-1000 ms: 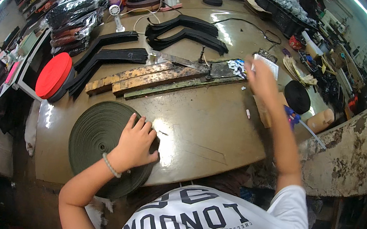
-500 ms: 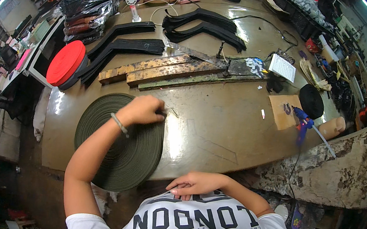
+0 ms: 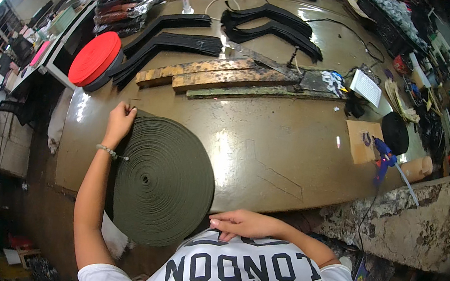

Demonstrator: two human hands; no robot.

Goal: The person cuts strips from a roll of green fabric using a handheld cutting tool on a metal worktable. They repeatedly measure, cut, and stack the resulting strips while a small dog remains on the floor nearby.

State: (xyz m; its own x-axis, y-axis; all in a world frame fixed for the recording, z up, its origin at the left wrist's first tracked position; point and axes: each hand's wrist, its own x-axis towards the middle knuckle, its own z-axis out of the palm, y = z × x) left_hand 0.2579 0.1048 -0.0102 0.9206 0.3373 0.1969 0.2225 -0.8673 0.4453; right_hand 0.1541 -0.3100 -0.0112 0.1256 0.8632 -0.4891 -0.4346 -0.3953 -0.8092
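A large coiled roll of dark olive webbing (image 3: 166, 181) lies flat at the table's near left, overhanging its front edge. At the roll's far left rim, my left hand (image 3: 120, 121) is closed with thumb and fingers pinched on the webbing's outer strip. A bracelet circles that wrist. My right hand (image 3: 243, 222) rests against my white shirt by the table edge, just right of the roll. Its fingers are loosely extended and hold nothing.
Wooden bars (image 3: 216, 77) lie across the table beyond the roll. A red roll (image 3: 95, 59) stands left, near bent black strips (image 3: 170, 41). At right are a blue glue gun (image 3: 385, 152), a cardboard piece (image 3: 361, 136) and a black roll (image 3: 395, 133).
My left hand has swung from the roll's far right rim to its far left rim. The roll appears further right in view. My right hand stays by my shirt.
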